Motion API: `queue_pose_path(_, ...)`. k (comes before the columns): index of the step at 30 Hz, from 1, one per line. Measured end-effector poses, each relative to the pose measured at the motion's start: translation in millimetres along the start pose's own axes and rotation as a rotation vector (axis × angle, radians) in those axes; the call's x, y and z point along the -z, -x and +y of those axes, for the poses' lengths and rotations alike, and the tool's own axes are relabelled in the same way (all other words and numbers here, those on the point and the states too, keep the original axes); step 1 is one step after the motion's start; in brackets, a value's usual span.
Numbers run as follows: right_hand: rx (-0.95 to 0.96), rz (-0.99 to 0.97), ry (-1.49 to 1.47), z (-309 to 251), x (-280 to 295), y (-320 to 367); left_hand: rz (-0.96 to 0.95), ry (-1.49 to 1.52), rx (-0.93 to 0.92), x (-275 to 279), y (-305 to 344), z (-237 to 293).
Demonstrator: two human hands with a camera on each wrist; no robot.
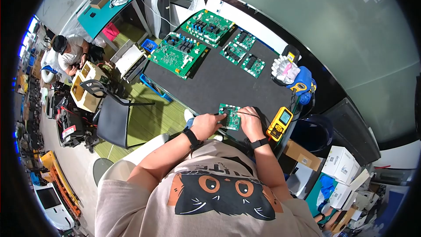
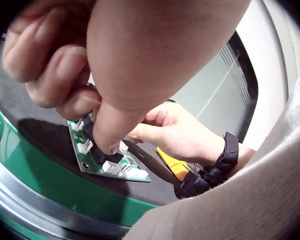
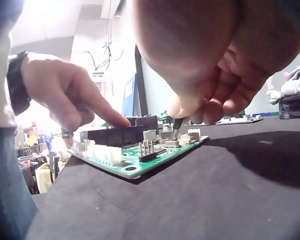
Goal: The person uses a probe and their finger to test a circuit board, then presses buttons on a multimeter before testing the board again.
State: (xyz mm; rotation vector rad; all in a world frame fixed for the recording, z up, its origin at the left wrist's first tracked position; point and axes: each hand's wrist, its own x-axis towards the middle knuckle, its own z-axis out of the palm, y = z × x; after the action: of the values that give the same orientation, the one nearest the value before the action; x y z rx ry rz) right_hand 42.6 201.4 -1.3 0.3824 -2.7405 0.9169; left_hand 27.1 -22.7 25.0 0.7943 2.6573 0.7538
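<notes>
A small green circuit board (image 1: 230,117) lies on the dark mat near the front edge of the table. My left hand (image 1: 206,126) reaches in from the left. Its extended index finger (image 3: 107,111) rests on a black block (image 3: 112,136) on the board, with the other fingers curled back. On the other side, my right hand (image 1: 251,122) pinches a slim dark pointed tool (image 3: 176,126) between thumb and fingers. The tool's tip is down at a small component near the board's edge. Beside that hand stands a yellow handheld meter (image 1: 280,123) with a lit display.
Two large green circuit boards (image 1: 177,55) (image 1: 208,27) and several small ones (image 1: 253,65) lie farther back on the table. White gloves (image 1: 285,70) and a blue tool (image 1: 302,81) sit at the right edge. A black chair (image 1: 113,123) and a seated person (image 1: 70,52) are at left.
</notes>
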Motion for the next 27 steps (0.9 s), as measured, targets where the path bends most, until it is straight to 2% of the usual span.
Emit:
queue_pose_path(14,0.027,-0.031,0.04,-3.9,3.5,-1.1,0.014,-0.026,0.006,2.5,-0.1,4.1)
queue_pose_path(20,0.048,-0.068,0.047,-5.2,8.2,-4.5,-0.073,-0.041,0.036,8.4,-1.6,8.8)
queue_pose_path(27,-0.006,-0.106,0.01,-5.3,10.5,-5.1,-0.08,-0.027,0.039,8.6,-2.3,7.9)
